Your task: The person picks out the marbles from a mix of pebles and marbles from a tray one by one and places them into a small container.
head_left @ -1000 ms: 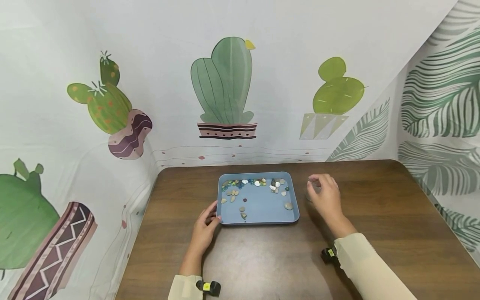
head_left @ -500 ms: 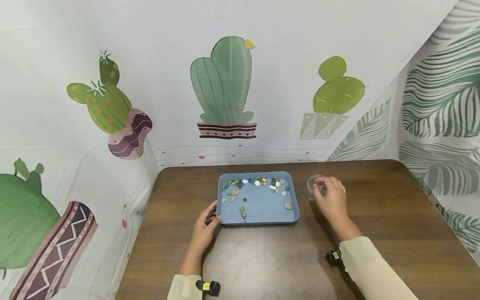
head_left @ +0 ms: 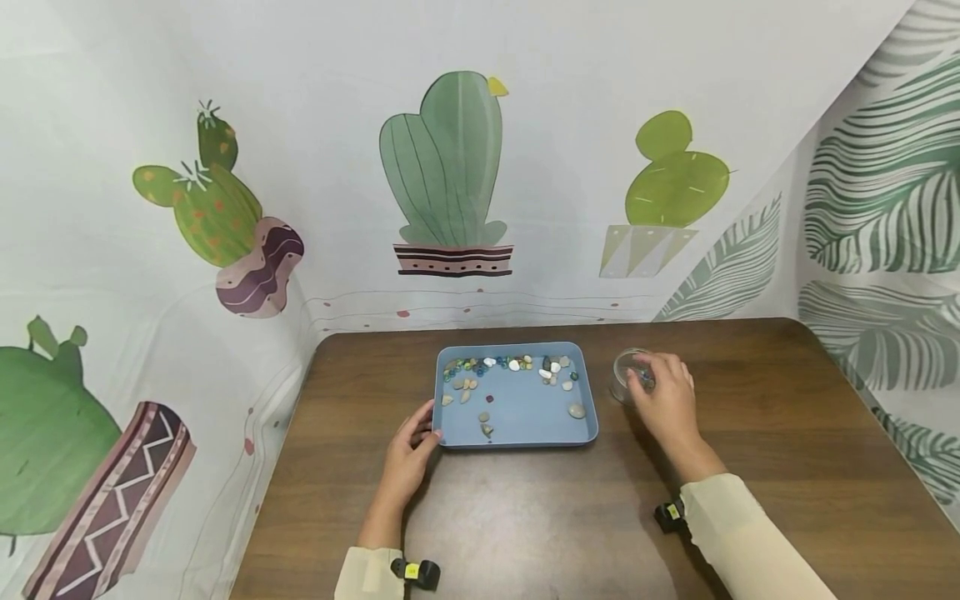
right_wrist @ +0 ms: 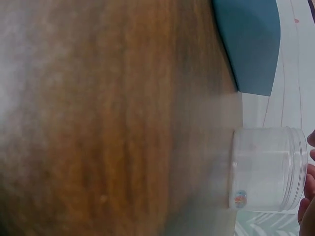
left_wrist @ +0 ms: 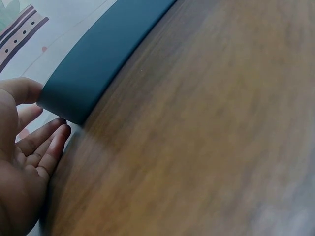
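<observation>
A shallow blue tray point(head_left: 525, 423) lies on the wooden table, with pebbles and glass beads spread inside. My left hand point(head_left: 407, 458) holds its near-left corner, thumb at the rim and fingers along the side. In the left wrist view the fingertips point(left_wrist: 61, 129) meet the tray's lower edge point(left_wrist: 93, 73). To the tray's right stands a clear plastic jar point(right_wrist: 261, 169), uncovered. My right hand point(head_left: 667, 404) is at its mouth, thumb and fingers parted. One colourful marble point(right_wrist: 240, 198) sits at the jar's bottom. In the right wrist view only fingers point(right_wrist: 309, 187) show, beside the jar's rim.
White pebbles point(head_left: 555, 367) and coloured beads line the tray's far side; a larger grey stone point(head_left: 576, 411) lies near its right wall. A dark red bead point(head_left: 490, 399) is near the middle. Cactus-printed cloth point(head_left: 555, 167) hangs behind the table point(head_left: 525, 517).
My right hand has shifted slightly right at the jar, and its thumb and fingers have parted. The marble now shows in the jar. My left hand and the tray stay put.
</observation>
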The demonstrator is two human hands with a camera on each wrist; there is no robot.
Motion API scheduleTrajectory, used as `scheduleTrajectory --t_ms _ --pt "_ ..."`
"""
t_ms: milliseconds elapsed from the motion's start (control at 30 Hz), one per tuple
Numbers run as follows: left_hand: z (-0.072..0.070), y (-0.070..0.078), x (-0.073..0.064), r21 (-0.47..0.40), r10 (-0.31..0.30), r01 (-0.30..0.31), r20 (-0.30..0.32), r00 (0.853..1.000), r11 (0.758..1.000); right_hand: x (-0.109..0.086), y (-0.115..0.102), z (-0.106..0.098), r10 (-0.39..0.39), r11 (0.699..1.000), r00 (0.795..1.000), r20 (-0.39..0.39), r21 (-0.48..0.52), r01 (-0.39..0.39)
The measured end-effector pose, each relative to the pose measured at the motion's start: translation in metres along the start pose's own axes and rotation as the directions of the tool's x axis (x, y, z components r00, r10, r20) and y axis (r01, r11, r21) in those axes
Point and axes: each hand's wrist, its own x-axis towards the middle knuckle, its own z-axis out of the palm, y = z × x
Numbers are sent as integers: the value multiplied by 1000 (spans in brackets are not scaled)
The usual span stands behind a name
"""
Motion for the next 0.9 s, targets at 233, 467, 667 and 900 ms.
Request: scheduleTrajectory --t_ms 233,467,667,900 --pt "0 -1 0 2 -5 5 2 1000 1000 0 0 0 -5 1000 1000 -21 26 5" --pt "0 -3 1 0 -21 21 8 1000 1000 0 -4 0 2 1000 1000 -2 28 -2" --pt "0 -4 1 -3 -19 19 11 1000 1000 -1 -7 1 -18 999 1000 11 35 18" --pt "0 -2 0 10 -26 26 10 1000 1000 -1 -15 4 -60 996 998 5 59 59"
